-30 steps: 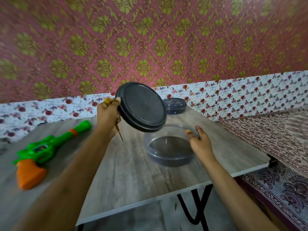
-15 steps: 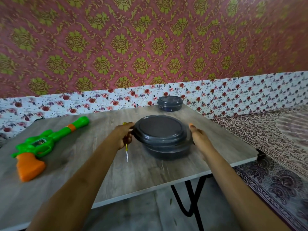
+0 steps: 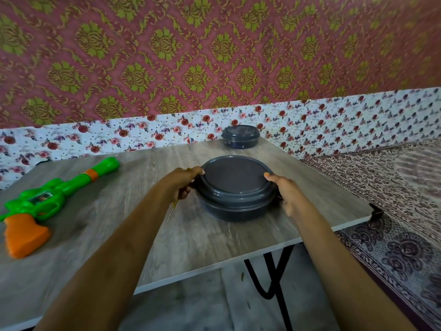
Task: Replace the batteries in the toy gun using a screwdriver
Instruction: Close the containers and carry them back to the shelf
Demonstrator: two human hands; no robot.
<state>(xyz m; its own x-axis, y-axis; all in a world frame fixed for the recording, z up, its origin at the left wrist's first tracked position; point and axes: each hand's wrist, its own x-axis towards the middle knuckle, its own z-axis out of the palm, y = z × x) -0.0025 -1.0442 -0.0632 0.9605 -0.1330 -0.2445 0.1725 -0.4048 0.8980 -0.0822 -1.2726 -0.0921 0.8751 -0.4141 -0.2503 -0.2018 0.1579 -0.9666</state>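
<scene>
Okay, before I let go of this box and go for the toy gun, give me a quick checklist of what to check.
1. Lid level on the big container: ok.
2. Lid snapped shut: cannot tell.
3. Screwdriver in the left hand: ok, its shaft pokes out below the fingers.
4. Right hand free: not ok, it grips the big container's rim.
5. Toy gun within reach: looks ok, it lies on the table left of the left arm.
6. Toy gun's screw side facing up: cannot tell.
</scene>
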